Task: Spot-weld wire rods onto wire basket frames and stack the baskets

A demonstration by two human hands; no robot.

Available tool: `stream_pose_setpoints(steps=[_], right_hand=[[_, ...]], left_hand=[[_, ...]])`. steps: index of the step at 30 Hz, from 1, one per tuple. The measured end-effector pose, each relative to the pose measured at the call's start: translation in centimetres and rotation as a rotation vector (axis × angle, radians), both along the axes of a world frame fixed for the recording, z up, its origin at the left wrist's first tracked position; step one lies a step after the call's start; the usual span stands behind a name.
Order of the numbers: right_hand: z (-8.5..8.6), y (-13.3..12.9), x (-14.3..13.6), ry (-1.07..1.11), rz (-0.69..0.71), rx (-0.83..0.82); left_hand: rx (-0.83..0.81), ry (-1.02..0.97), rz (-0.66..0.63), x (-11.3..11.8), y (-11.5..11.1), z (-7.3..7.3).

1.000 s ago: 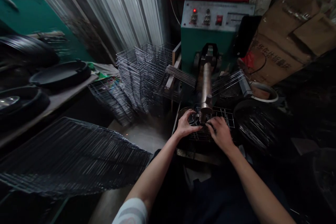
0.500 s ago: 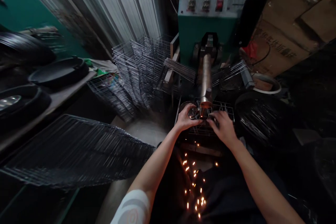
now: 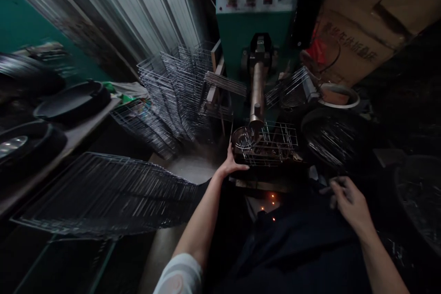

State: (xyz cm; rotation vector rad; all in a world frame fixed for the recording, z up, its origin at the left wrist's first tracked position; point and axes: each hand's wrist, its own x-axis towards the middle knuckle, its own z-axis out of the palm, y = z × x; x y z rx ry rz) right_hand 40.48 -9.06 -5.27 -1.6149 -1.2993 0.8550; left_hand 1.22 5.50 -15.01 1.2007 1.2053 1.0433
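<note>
A wire rack (image 3: 272, 147) of thin metal rods lies under the copper-coloured electrode arm (image 3: 257, 94) of a green welding machine (image 3: 230, 32). My left hand (image 3: 230, 164) holds the rack at its front left corner, thumb stretched along the front and fingers up the left side. A round metal ring (image 3: 242, 138) sits at the rack's left part. Away from the rack, lower right, is my right hand (image 3: 349, 200), somewhat blurred. Its fingers are loosely bent and apart, and I see nothing in them. A few sparks (image 3: 273, 200) glow below the rack.
Stacked wire grids (image 3: 175, 87) stand left of the machine. A large pile of wire panels (image 3: 110, 193) lies nearer, on the left. Dark round pans (image 3: 72, 101) rest on a bench. To the right are a basin of metal rods (image 3: 334, 138) and cardboard boxes (image 3: 361, 32).
My right hand has left the rack and moved right and toward me. My left hand stays at the rack's left side. The shower of sparks has thinned to a few.
</note>
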Motion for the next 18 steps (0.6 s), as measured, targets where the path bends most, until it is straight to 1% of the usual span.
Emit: stream_pose_setpoints(steps=[2, 3, 5, 7, 10, 13, 15, 18], right_hand=[[-0.8, -1.5, 1.1, 0.087, -0.065, -0.058], [-1.0, -2.1, 1.4, 0.123, -0.092, -0.082], [-0.9, -2.9, 1.3, 0.167, -0.128, -0.12], [-0.5, -3.3, 0.9, 0.188, -0.152, -0.158], [0.0, -3.4, 0.3, 0.207, -0.167, -0.229], [0.1, -3.0, -0.2, 0.234, -0.141, -0.205], [0.3, -2.5, -0.6, 0.245, -0.088, -0.143], [1.0, -1.5, -1.9, 0.25, 0.053, -0.082]], left_hand=[[-0.201, -0.256, -0.036, 1.0, -1.3, -2.6], [-0.273, -0.363, -0.053, 1.9, -1.8, -3.7], [-0.311, -0.478, -0.073, 3.7, -2.3, -5.3], [-0.297, -0.551, -0.081, 5.4, -2.3, -6.3], [-0.251, -0.67, -0.078, 6.5, -1.7, -6.9], [-0.221, -0.743, -0.067, 6.2, -1.0, -7.0], [-0.219, -0.759, -0.062, 5.7, -0.6, -7.0], [-0.21, -0.746, -0.044, 5.0, -0.3, -6.8]])
